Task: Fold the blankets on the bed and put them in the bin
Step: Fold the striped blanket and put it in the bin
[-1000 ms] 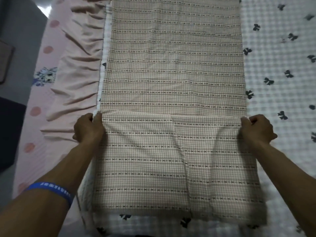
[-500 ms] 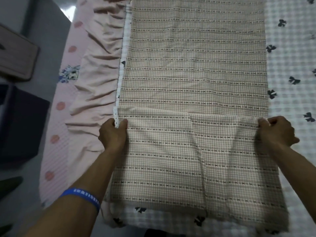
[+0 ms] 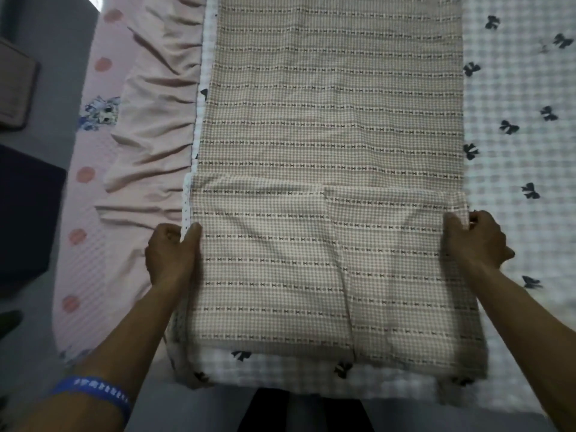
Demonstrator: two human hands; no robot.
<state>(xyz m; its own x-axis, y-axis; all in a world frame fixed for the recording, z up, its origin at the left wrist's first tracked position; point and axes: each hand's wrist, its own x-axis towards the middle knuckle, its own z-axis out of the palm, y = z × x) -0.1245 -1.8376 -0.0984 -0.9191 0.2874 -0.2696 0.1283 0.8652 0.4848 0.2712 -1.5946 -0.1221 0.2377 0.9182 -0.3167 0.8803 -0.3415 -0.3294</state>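
A beige checked blanket (image 3: 333, 98) with rows of small dark marks lies as a long strip down the bed. Its near end is folded back over itself into a paler flap (image 3: 268, 266) that reaches about a third of the way up the view. My left hand (image 3: 173, 254) grips the flap's left edge, thumb on top. My right hand (image 3: 475, 241) pinches the flap's right edge near its far corner. Both forearms reach in from the bottom. No bin is in view.
The bed wears a white checked sheet with black bows (image 3: 514, 126). A pink ruffled bed skirt (image 3: 156, 120) hangs at the left over a pink dotted cloth (image 3: 93, 194). Dark furniture (image 3: 25, 213) and a brown object (image 3: 15, 92) stand on the grey floor at left.
The folded flap's far edge now lies a little farther up the blanket than my hands, which grip lower along its side edges. The view has shifted slightly.
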